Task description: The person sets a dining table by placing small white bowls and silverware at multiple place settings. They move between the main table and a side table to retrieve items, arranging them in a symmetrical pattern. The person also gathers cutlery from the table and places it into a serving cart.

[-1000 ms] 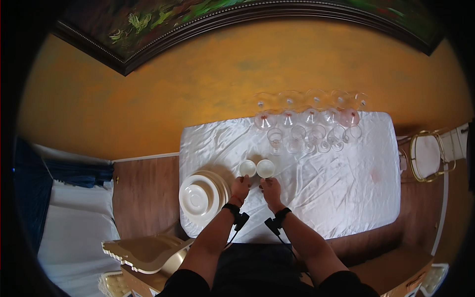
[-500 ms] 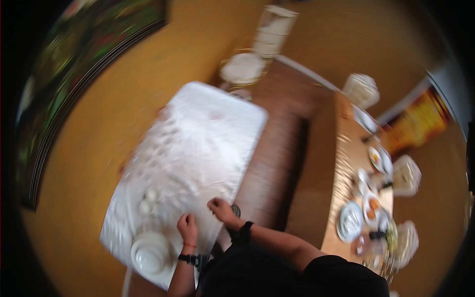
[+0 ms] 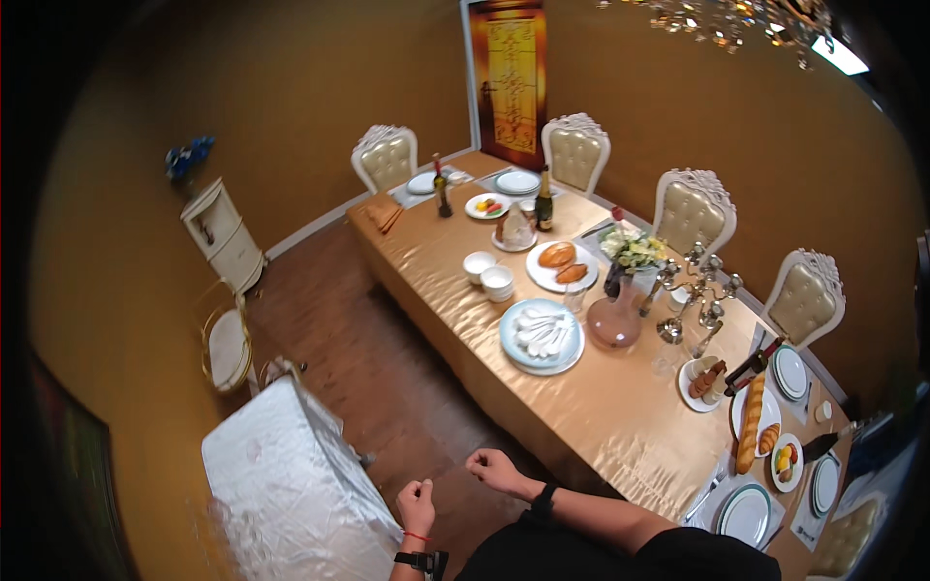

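Observation:
My left hand (image 3: 416, 505) is raised over the gap between the two tables, its fingers curled closed and nothing visible in them. Just to its right my right hand (image 3: 496, 472) hangs in the air, also curled closed, with no object showing. Neither hand touches anything. Nearest on the left is a side table (image 3: 276, 465) under a shiny white cloth. To the right stretches a long dining table (image 3: 572, 412) under a gold cloth, with a blue-rimmed plate (image 3: 511, 341) on it bearing a pile of white spoons (image 3: 544, 332).
White bowls (image 3: 497, 281), a bread plate (image 3: 539, 275), a pink glass vase (image 3: 614, 321) of flowers, a silver candelabra (image 3: 670, 329) and wine bottles (image 3: 544, 205) crowd the dining table. Tufted chairs (image 3: 694, 208) line its far side. A gold-framed chair (image 3: 228, 349) and white cabinet (image 3: 225, 237) stand left.
My view has swung right, from the white-clothed table to the dining table. The white bowl and round white items on the side table are out of view. Both hands stay curled.

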Motion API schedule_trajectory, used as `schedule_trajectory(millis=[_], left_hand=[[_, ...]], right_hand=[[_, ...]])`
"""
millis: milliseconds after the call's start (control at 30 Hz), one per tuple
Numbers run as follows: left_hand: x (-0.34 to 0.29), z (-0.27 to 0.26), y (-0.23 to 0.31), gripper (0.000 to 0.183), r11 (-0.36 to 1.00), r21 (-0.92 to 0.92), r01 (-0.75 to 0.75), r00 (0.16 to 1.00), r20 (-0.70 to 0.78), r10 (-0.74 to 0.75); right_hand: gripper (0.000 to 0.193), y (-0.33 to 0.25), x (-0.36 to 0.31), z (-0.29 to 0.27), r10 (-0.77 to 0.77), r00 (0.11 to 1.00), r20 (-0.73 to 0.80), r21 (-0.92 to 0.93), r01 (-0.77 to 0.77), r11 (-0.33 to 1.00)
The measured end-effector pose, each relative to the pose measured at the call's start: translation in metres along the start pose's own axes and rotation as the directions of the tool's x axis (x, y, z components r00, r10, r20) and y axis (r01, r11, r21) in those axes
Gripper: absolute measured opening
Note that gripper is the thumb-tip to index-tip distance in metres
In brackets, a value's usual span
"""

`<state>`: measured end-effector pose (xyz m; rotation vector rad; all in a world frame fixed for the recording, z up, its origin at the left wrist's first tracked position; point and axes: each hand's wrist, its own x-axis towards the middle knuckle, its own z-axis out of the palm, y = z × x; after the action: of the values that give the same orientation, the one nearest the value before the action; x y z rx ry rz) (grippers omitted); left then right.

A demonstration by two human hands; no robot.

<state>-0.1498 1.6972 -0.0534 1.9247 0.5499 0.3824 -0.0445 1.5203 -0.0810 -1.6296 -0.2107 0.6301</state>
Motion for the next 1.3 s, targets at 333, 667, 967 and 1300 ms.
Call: schedule_trajectory(millis=[333,667,967,1300], left_hand=[[0.067,0.165,0.089,0.035,0.991,0.018,-0.135,0.915,0.386,0.118],[0.182,0.185,0.098,0.018,0.975,-0.042,-0.217,0.845,0.493,0.209],[0.366,0.092,0.059,0.016,0.968,-0.075,-0.240,0.889,0.384,0.250],[0.525,0.060,0.034,0.014,0.988,-0.081,-0.130,0.929,0.338,0.150]], right_hand=[[0.013,0.018,-0.008,-0.177,-0.009,0.890,-0.457,0.105,0.064,0.992],[0.011,0.003,0.058,-0.168,0.013,0.755,-0.655,0.130,0.096,0.987],[0.014,-0.094,0.247,-0.093,-0.111,0.810,-0.575,0.040,0.164,0.986],[0.009,-0.140,0.446,-0.048,-0.104,0.865,-0.490,0.042,0.143,0.989]])
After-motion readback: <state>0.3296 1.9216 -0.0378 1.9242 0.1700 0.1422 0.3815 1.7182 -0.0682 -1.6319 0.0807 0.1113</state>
